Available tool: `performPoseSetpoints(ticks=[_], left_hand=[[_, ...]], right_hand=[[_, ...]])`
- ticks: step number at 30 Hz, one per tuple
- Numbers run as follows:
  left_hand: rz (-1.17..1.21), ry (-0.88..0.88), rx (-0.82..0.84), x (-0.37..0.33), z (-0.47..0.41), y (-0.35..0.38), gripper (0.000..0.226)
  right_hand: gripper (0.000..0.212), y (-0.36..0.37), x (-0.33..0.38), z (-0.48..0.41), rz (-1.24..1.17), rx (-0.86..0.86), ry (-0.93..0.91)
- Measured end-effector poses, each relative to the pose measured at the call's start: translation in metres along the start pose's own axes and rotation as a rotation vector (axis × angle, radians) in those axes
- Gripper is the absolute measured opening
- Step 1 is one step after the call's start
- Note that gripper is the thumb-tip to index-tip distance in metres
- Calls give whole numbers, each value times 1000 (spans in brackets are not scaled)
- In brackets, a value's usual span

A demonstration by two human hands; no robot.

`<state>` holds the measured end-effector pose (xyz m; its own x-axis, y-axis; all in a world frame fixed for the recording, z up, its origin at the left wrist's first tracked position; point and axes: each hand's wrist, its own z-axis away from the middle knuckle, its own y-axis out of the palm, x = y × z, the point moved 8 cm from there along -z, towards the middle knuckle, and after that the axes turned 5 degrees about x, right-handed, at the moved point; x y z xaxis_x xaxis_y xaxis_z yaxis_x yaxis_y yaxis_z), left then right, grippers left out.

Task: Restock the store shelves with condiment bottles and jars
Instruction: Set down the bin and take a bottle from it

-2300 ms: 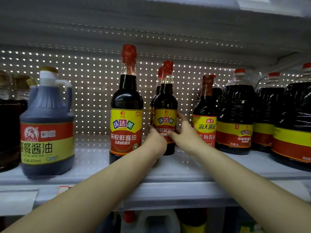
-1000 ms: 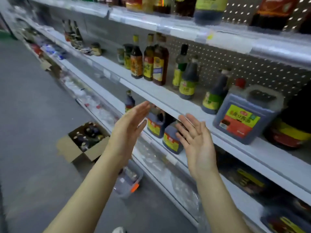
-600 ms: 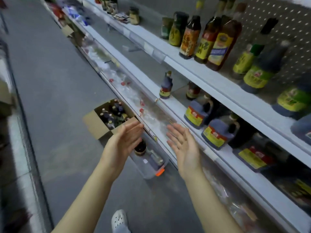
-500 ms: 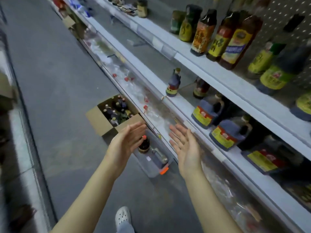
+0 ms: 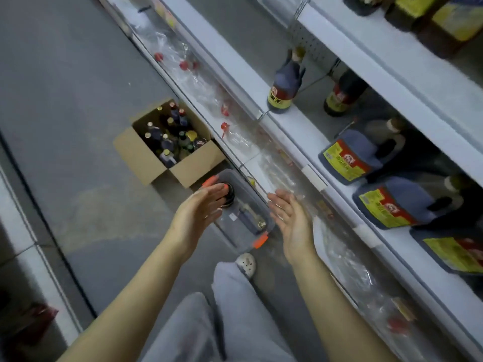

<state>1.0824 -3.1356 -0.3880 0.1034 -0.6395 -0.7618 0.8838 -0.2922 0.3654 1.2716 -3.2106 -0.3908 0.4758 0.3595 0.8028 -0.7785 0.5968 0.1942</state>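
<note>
I look down at the aisle floor beside the shelves. My left hand (image 5: 200,209) and my right hand (image 5: 290,218) hang open, palms facing each other, above a clear plastic bin with orange latches (image 5: 244,237). The bin holds a dark bottle with a black cap (image 5: 229,195), partly hidden by my left fingers, and a second bottle lying flat (image 5: 251,219). Behind it stands an open cardboard box (image 5: 146,158) packed with several upright condiment bottles (image 5: 172,134). Neither hand touches anything.
White shelves run along the right: a blue soy bottle (image 5: 283,84) and a dark bottle (image 5: 342,94) on the middle one, blue jugs with yellow-red labels (image 5: 350,156) nearer. Clear red-capped bottles (image 5: 235,131) fill the lowest shelf. My grey-trousered legs and white shoe (image 5: 247,263) stand below.
My view has tilted from the shelf down to the floor. Both hands left the soy bottle on the shelf and dropped, open, to just above the clear bin.
</note>
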Motion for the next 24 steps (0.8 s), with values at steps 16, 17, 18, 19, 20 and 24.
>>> performPoseSetpoints(ticks=[16, 17, 18, 19, 20, 24], left_hand=[[-482, -129, -152, 183, -328, -159, 28], [-492, -136, -171, 197, -343, -172, 30], [-484, -148, -187, 211, -356, -184, 32], [-471, -164, -205, 226, -370, -196, 34], [-453, -170, -224, 235, -377, -203, 35], [-412, -238, -249, 270, -398, -232, 32]], right_hand=[[38, 20, -259, -328, 576, 37, 176], [45, 20, -275, -345, 634, 46, 177], [51, 24, -289, -363, 714, 66, 159], [55, 28, -304, -382, 807, 96, 131], [57, 35, -310, -392, 920, 133, 103], [58, 63, -333, -434, 1374, 214, -17]])
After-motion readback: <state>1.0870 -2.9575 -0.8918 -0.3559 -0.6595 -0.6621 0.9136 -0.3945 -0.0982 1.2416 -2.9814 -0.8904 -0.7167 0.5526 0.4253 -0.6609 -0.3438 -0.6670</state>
